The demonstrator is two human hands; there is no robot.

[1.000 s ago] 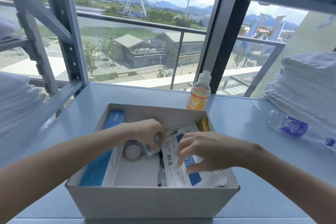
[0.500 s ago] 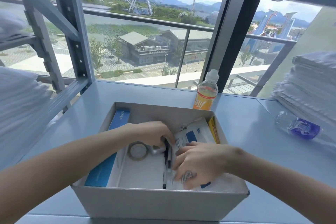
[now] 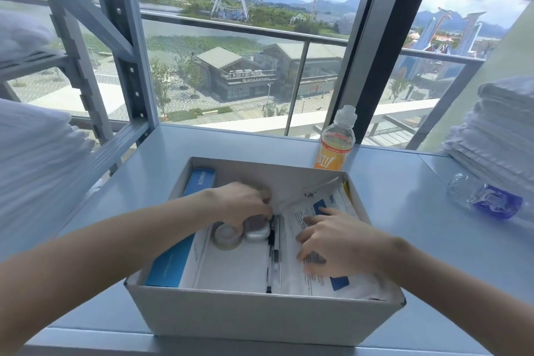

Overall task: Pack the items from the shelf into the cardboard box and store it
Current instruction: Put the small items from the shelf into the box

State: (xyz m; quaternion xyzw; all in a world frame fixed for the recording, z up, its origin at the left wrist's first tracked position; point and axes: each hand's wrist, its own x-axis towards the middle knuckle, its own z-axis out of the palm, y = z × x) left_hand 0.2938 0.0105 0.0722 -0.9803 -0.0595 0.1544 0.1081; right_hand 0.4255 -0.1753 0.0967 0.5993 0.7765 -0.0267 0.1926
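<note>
A person's two bare hands reach down into an open grey-white cardboard box [image 3: 260,318] that sits on a pale blue metal shelf [image 3: 404,182] in front of a window.

The left hand [image 3: 245,205] is curled, knuckles up. Its fingers [image 3: 267,199] bend down over the far side of a small rounded silver case [image 3: 257,233], and the thumb comes in on the near side, so the hand grips the case from above. Touching the thumb side of the case lies a roll of clear tape [image 3: 226,238], flat on the box floor. Further out from the back of this hand, a long blue cardboard carton [image 3: 170,266] lies along the box's left wall.

The right hand [image 3: 338,243] is spread wide and nearly flat, palm down. Its straightened fingers [image 3: 312,220] press on a flat white plastic packet with blue patches and printed text [image 3: 294,280], which lies under the whole hand and fills the right half of the box. Just off the fingertips, between the two hands, a few black-and-clear pens [image 3: 274,254] lie in a line running from front to back. Beyond the little-finger side, a thin yellow item [image 3: 346,188] stands against the right wall; what it is cannot be told.

Past both sets of fingertips, behind the box, stands an upright plastic bottle of orange drink [image 3: 336,144]. Well off to the right of the right hand, a clear plastic bottle with a blue label [image 3: 491,201] lies on its side, beside a stack of folded white towels [image 3: 497,130].
</note>
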